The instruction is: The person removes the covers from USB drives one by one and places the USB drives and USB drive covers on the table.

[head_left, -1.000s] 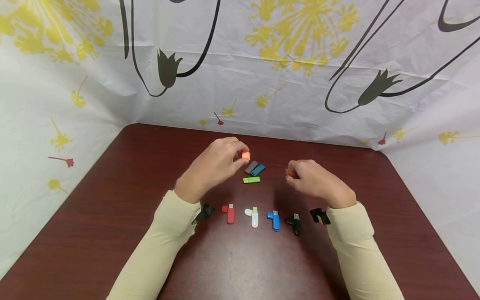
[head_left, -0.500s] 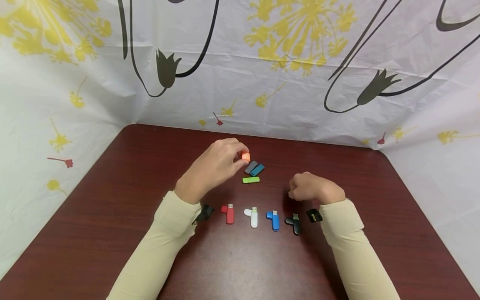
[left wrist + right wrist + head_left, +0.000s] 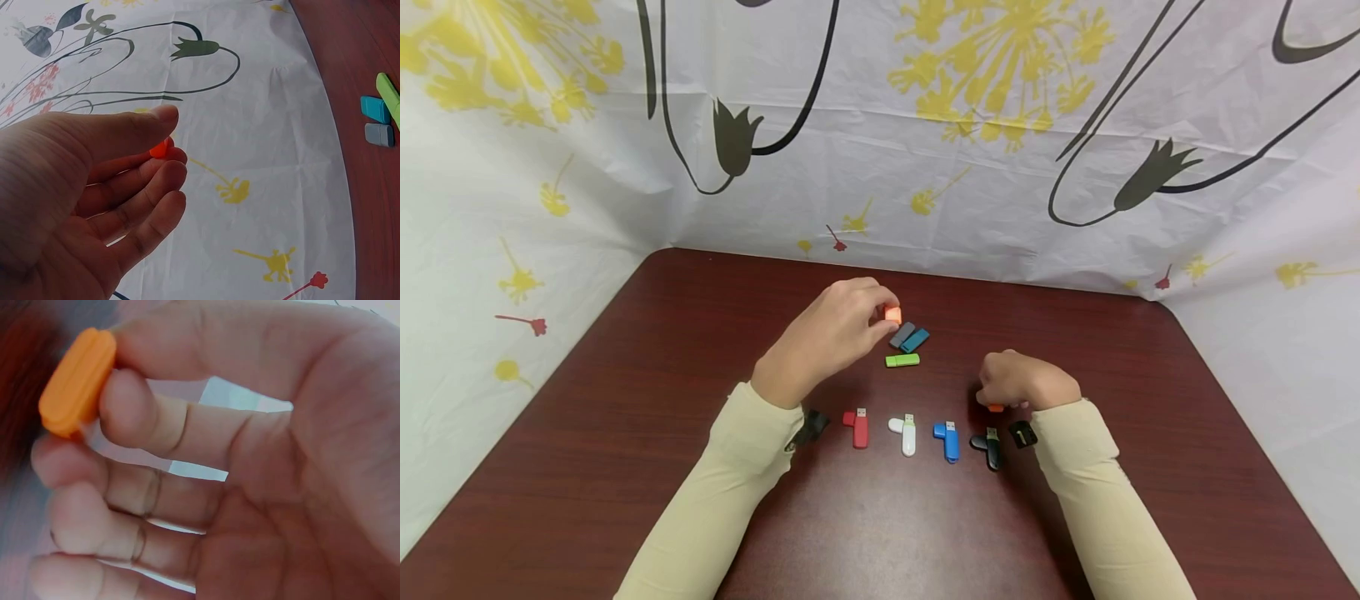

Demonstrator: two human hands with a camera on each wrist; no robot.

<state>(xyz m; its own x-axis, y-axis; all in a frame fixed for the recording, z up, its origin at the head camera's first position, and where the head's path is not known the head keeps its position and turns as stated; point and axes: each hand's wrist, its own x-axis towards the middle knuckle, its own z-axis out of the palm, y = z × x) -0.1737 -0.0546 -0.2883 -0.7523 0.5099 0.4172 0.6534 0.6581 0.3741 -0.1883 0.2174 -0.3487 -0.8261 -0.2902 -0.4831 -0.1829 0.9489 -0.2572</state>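
My left hand (image 3: 835, 323) pinches a small orange cap (image 3: 892, 315) between thumb and fingertips, above the back middle of the table. In the left wrist view only a sliver of that cap shows beneath the thumb. Low over the table behind the black USB stick (image 3: 993, 450), my right hand (image 3: 1024, 380) holds an orange USB stick (image 3: 78, 381) by thumb and index finger, its other fingers curled loosely. Closest to the left hand lie a grey USB stick (image 3: 902, 335), a teal one (image 3: 915, 340) and a green one (image 3: 902, 361), all capped.
In a row toward the front are a red USB stick (image 3: 861, 429), a white one (image 3: 909, 436) and a blue one (image 3: 952, 442), left of the black one. Each has its cap off beside it. A patterned white sheet (image 3: 850, 167) stands along the table's (image 3: 587, 400) back and sides.
My right hand has come down and toward the front with the orange USB stick, close behind the black one. The left hand stays almost still with the orange cap.
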